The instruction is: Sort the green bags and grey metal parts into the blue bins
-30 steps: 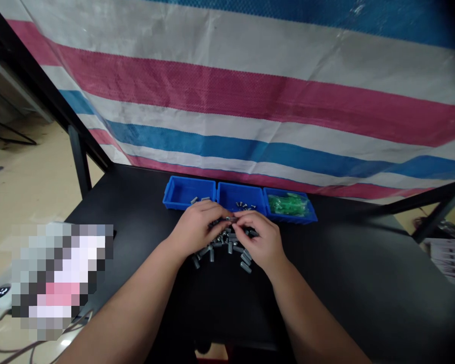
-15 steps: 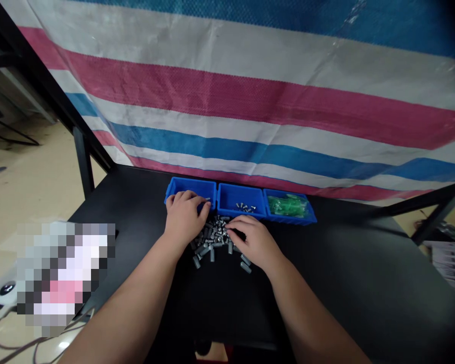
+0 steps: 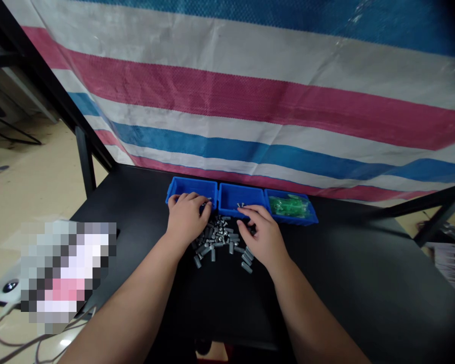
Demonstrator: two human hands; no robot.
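pile: grey metal bits [image 3: 220,241] heaped on the black table [image 3: 345,283], right between our hands

left hand [image 3: 185,218]: at 10 o'clock of the pile, fingers curled over the left blue bin [image 3: 189,188]; can't tell if it's pinching a piece

right hand [image 3: 263,236]: at 3 o'clock, fingertips by the middle blue bin [image 3: 242,197]; grip not readable either

tip: we'd pinch one piece at a time and release low inside the bin so nothing bounces

further out: green parts bin [image 3: 291,206] at 2 o'clock, striped tarp [image 3: 250,101] behind

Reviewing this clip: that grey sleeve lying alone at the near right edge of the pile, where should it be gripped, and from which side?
Probably from above: pinch the grey sleeve across its round middle. It lies flat on the black table, clear of neighbours, just beside the right hand.
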